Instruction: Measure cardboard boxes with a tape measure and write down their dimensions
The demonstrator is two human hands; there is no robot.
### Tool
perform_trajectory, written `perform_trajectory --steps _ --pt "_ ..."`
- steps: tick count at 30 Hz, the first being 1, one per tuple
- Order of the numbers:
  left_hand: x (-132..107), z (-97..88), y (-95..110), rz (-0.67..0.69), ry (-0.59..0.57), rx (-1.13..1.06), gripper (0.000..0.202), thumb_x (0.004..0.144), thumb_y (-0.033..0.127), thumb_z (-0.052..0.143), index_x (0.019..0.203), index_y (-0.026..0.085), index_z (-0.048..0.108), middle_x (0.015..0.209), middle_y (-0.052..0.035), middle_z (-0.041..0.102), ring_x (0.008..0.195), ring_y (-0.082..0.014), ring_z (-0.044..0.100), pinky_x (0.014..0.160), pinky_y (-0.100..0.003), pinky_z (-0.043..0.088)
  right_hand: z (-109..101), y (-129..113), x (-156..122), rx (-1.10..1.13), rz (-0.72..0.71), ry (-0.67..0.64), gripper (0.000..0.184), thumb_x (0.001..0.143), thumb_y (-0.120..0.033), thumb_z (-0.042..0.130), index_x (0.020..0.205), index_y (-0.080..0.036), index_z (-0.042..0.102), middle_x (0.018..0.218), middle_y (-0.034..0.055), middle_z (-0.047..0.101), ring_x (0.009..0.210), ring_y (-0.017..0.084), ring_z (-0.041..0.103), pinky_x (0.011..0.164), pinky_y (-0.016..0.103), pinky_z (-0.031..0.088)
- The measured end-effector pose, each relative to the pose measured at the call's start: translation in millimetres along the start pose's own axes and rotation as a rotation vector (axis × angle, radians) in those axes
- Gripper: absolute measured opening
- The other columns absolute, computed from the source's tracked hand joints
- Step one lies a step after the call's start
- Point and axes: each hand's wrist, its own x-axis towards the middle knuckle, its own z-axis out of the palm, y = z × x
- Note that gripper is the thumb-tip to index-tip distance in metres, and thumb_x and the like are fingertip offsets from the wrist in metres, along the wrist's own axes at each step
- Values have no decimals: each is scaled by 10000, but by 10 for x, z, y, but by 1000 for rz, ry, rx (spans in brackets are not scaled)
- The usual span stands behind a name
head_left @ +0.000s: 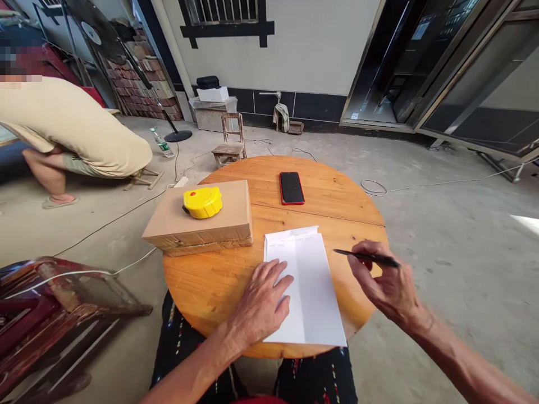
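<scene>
Hands meet over a sheet of white paper (314, 292) at the near edge of a round wooden table (210, 286). The person's left hand (263, 303) lies flat on the sheet's left half, fingers spread and pressing it down. The right hand (387, 283) hovers just off the sheet's right edge, thumb and fingers pinched around a black pen (367, 257) whose tip points left toward the paper without touching it. The paper, creased down its middle and bearing faint writing along its top, lies lengthwise toward the seated person, its near right corner at or just past the rim. That overhang looks like the weak spot: were the flat palm to lift or slide, the sheet could skid on the smooth wood and tip off into the lap, and a hard stroke across the crease might snag or tear it. Further in, to the left, a flat cardboard box (168, 223) carries a yellow tape measure (202, 202); the box sits near the paper's top corner but apart from it, where a sweeping elbow could nudge it. A phone (291, 187) in a red case lies face up beyond the sheet, well clear. Past the table, cables (374, 187) trail over the concrete floor, a small wooden chair (229, 143) stands near the wall, and another person (76, 126) in a beige shirt bends low at far left.
</scene>
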Motion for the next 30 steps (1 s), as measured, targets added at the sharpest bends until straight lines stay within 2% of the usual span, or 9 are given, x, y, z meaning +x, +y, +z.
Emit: perform_trajectory --steps 3,5,8,10,12,17,20,26,30 --pt "29 -20 16 -13 -4 20 381 798 115 558 1168 190 611 1383 -111 541 1324 -309 422 1116 -543 341 41 -162 -24 233 176 -24 82 895 -273 579 837 -219 600 690 10 640 595 151 616 514 255 478" --pt "81 -37 34 -14 -13 36 414 777 102 575 1185 169 592 1324 -118 570 1263 -314 463 1096 -538 364 121 -243 0 378 255 -52 138 929 -318 557 923 -218 652 756 30 687 689 175 663 549 268 506" --pt "186 -59 39 -7 -26 42 357 800 114 596 1154 163 584 1177 -110 615 1103 -298 532 982 -497 459 311 -347 122 569 322 -11 189 948 -362 556 1035 -224 653 853 47 711 771 188 684 561 274 528" --pt "250 -63 18 -7 -31 34 237 834 153 612 1069 178 601 1097 -98 621 1027 -290 545 904 -474 495 469 -406 239 663 340 14 147 926 -365 599 944 -221 618 771 11 666 665 158 662 502 249 502" --pt "293 -55 -20 -5 -31 21 170 843 186 634 1011 184 607 1075 -95 615 1016 -291 546 885 -469 501 633 -441 348 706 347 19 162 912 -370 620 874 -219 577 682 -33 599 538 116 599 462 232 470" --pt "323 -12 -134 7 -11 -52 274 818 217 692 1073 188 596 1174 -99 598 1075 -292 533 928 -468 492 964 -343 437 647 391 -65 220 944 -407 552 969 -205 633 714 -10 626 605 129 615 525 248 486" --pt "319 11 -186 12 15 -94 329 804 241 716 1104 183 593 1191 -102 600 1062 -291 532 923 -467 495 1083 -222 374 608 437 -98 194 936 -392 560 890 -208 598 636 -31 597 531 117 551 513 248 450" --pt "312 40 -201 -20 30 -97 315 816 261 707 1095 166 594 1200 -118 608 1034 -292 545 887 -459 512 1185 -120 250 438 427 -111 198 941 -357 523 806 -217 560 570 -56 478 495 116 419 498 260 366" --pt "317 40 -192 -13 12 -71 356 804 286 736 1100 146 596 1234 -122 606 1026 -295 547 885 -451 512 1200 -127 249 347 363 -108 189 936 -323 510 800 -212 579 646 -25 538 580 137 470 561 271 395"
